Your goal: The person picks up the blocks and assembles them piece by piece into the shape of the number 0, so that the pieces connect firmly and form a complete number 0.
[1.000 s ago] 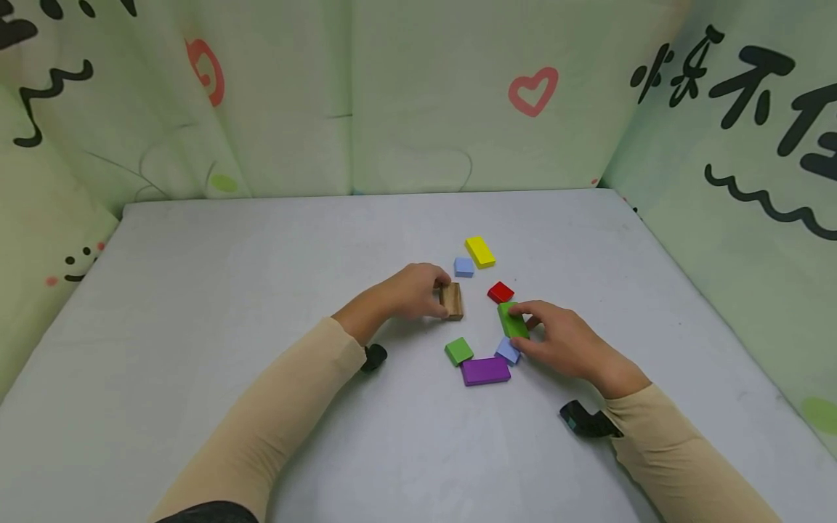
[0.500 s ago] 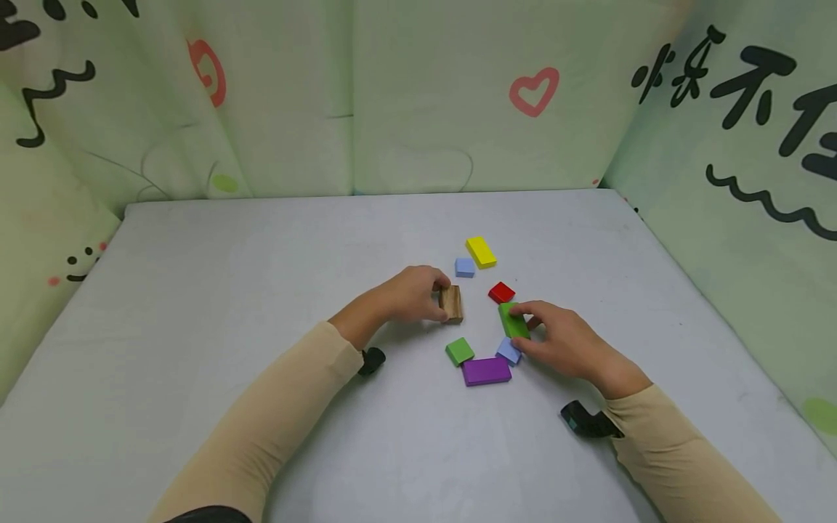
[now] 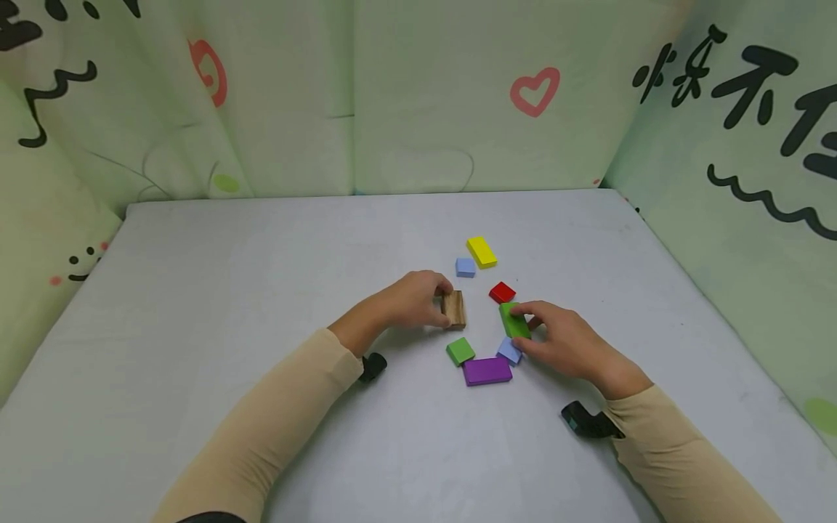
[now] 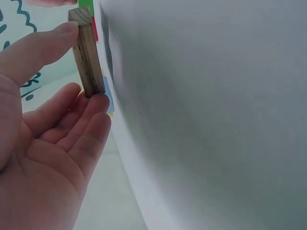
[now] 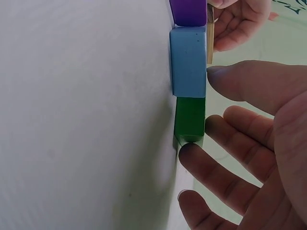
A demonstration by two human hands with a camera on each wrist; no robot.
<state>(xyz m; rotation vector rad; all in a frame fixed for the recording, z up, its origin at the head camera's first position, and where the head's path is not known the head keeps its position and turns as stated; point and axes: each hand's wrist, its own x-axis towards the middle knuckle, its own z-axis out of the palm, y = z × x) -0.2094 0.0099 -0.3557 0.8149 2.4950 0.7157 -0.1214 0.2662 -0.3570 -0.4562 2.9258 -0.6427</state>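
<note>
My left hand (image 3: 415, 299) pinches a brown wooden block (image 3: 454, 310) between thumb and fingers; in the left wrist view the block (image 4: 87, 57) spans from thumb tip to fingertips. At the right, my right hand (image 3: 561, 334) has its fingers and thumb round the ends of a long green block (image 3: 514, 320). Its thumb lies beside a light blue block (image 3: 509, 351), which adjoins that green block in the right wrist view. A purple block (image 3: 487, 371) and a small green block (image 3: 461, 351) continue the curved row. Beyond the long green block sits a red block (image 3: 502, 292).
Farther back on the white table (image 3: 261, 247) lie a yellow block (image 3: 481, 252) and another light blue block (image 3: 465, 267). A green printed curtain (image 3: 425, 94) encloses the table's back and sides. A black wrist camera (image 3: 588, 420) is under the right forearm.
My left hand has brought the wooden block slightly nearer to me, closer to the small green block. The right hand and the other blocks stay where they were.
</note>
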